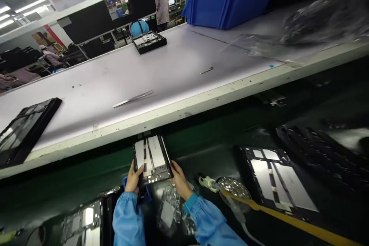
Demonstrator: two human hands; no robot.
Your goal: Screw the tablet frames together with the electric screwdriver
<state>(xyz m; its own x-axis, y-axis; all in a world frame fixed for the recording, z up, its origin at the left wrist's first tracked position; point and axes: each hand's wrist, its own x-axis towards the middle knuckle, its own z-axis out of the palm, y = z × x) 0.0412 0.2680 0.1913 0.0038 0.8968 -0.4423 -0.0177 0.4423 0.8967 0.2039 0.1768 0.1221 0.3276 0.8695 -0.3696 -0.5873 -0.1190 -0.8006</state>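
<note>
Between my two hands I hold a tablet housing point(155, 153) with pale battery panels and a dark strip down its middle. My left hand point(133, 177) grips its left edge with the thumb on the face. My right hand point(179, 178) is closed on its lower right edge. The housing is tilted, its far end close to the front edge of the raised white shelf point(95, 80). Below my hands lie clear plastic bags point(170, 211) with small parts. A blue bin point(145, 195) is partly hidden behind my left hand.
More housings lie at right point(288, 180), lower left point(82, 223) and on the shelf point(29, 127). Tweezers point(133, 99) rest on the shelf. A metal dish point(234, 188) and yellow strap point(288, 215) are right of my arm. A big blue bin point(219, 2) stands above; people work beyond.
</note>
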